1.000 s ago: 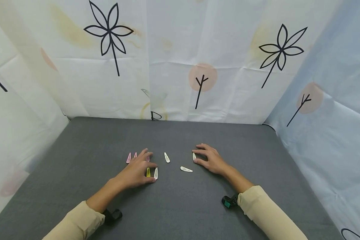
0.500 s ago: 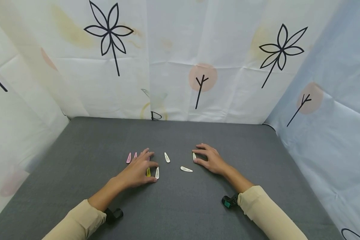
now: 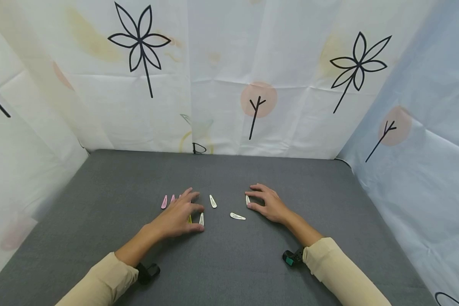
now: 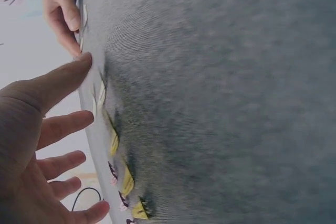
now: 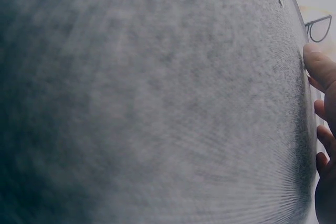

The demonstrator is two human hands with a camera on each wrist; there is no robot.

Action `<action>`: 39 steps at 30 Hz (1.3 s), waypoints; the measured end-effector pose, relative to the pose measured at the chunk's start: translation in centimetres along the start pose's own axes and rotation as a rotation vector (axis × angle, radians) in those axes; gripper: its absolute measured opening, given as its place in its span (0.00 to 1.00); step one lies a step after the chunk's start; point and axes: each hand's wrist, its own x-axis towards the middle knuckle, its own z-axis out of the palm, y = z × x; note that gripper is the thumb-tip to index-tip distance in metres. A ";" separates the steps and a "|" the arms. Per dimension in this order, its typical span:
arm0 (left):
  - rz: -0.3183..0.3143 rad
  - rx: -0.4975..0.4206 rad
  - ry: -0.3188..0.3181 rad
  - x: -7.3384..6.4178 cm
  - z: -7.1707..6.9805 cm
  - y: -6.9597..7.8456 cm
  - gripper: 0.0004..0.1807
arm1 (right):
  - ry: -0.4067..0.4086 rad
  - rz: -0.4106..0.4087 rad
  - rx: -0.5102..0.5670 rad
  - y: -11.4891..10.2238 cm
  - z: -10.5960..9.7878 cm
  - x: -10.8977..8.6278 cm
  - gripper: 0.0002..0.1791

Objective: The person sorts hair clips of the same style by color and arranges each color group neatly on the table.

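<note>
My left hand (image 3: 177, 216) hovers low over the row of hair clips, its fingers spread. A white hair clip (image 3: 201, 219) lies between the tips of its thumb and index finger, with a yellow hair clip (image 3: 190, 219) partly covered beside it. In the left wrist view, the thumb and fingers stand well apart, with several yellow clips (image 4: 127, 181) beyond them. At the right, my right hand (image 3: 269, 204) rests on the table, thumb and index finger at the two ends of another white clip (image 3: 247, 199). Its other fingers are loosely bent.
Two more white clips, one upright (image 3: 213, 201) and one lying sideways (image 3: 237, 216), lie between the hands. Pink clips (image 3: 164, 202) line up behind the left hand, some hidden by it. The grey table (image 3: 229, 272) ends at a patterned white curtain (image 3: 222, 76).
My left hand has slid slightly right, and the white clip at its fingertips has shifted right with it, away from the yellow one. The right hand has stayed in place.
</note>
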 end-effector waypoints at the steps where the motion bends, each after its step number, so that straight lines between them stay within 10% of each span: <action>1: -0.003 -0.006 0.013 0.2 -0.1 0.0 0.27 | 0.000 0.000 0.000 0.0 0.0 0.0 0.24; 14: -0.117 0.106 0.076 4.2 1.2 0.8 0.33 | -0.002 0.001 0.005 -0.1 -0.1 -0.1 0.24; 27: -0.154 0.064 0.069 4.9 1.9 0.5 0.30 | -0.005 0.006 0.019 0.2 0.1 0.0 0.24; 39: 0.093 -0.004 0.102 2.8 1.1 0.6 0.29 | 0.003 -0.009 0.019 0.3 0.1 0.0 0.24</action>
